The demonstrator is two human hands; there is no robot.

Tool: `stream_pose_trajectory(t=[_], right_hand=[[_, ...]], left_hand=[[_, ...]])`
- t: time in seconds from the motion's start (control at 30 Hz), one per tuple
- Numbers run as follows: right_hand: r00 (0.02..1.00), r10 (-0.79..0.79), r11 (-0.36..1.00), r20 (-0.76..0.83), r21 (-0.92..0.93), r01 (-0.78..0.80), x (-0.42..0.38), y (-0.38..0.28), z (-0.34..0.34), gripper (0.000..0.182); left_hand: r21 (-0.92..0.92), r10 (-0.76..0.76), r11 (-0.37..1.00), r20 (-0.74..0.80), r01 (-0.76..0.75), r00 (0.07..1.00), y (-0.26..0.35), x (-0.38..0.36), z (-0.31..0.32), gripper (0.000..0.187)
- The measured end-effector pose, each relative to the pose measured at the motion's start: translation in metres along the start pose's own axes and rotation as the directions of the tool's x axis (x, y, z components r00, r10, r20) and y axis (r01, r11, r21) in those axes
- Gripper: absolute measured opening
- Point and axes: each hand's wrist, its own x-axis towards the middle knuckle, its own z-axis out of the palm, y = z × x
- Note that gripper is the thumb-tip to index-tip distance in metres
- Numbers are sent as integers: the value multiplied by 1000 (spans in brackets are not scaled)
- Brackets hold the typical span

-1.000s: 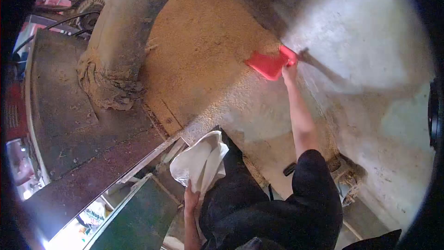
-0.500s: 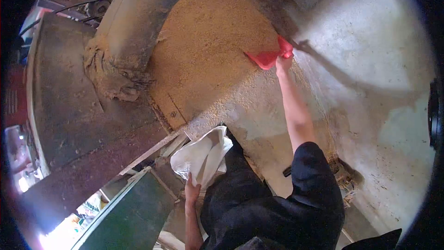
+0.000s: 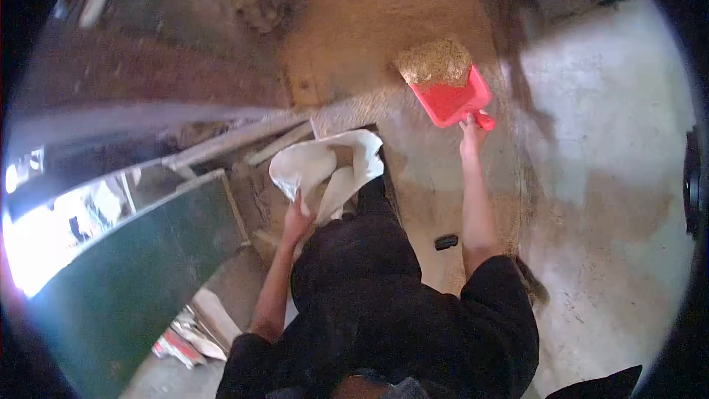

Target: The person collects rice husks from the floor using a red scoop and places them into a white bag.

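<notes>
My right hand (image 3: 473,133) grips the handle of a red scoop (image 3: 450,103). Golden-brown grain (image 3: 437,61) fills the scoop's front part, and its red floor shows bare near the handle. Behind it, at the top, spreads a large pile of the same loose material (image 3: 369,18). My left hand (image 3: 298,217) is closed on the near rim of a white sack (image 3: 301,165), whose wide mouth faces up beside my leg. Part of the sack's inside is visible; its bottom is hidden.
A small black object (image 3: 446,241) lies on the floor right of my legs. At the lower left stands a dark green panel (image 3: 170,258). A wooden edge (image 3: 244,133) runs left of the sack. The pale wall (image 3: 605,103) fills the right side.
The red scoop has come away from the pile and now carries grain, turned with its open end away from me. The whole view has shifted, with the sack appearing higher in it.
</notes>
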Motion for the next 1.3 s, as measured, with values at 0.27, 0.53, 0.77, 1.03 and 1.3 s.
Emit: stream_pose_trajectory(t=[0.27,0.53,0.77,1.03,1.3], right_hand=[[954,66,991,292,-130,-28,-153,29,-17,35],[547,-294,632,784,-271,727,-287,48,6,27],[110,-27,118,994,-106,987,-383,67,39,23],[-180,9,-86,984,180,980,-408,42,45,28],[711,-344,558,613,-475,680,-340,45,-6,24]], left_hand=[[-159,-114,980,44,119,993,-21,-29,-3,91],[-207,26,977,-102,-47,994,-75,-41,10,92],[-150,80,984,-82,-92,993,-90,-52,25,92],[-212,127,969,-21,-128,992,-84,-69,13,93],[-146,94,986,112,-77,989,-91,-56,20,94]])
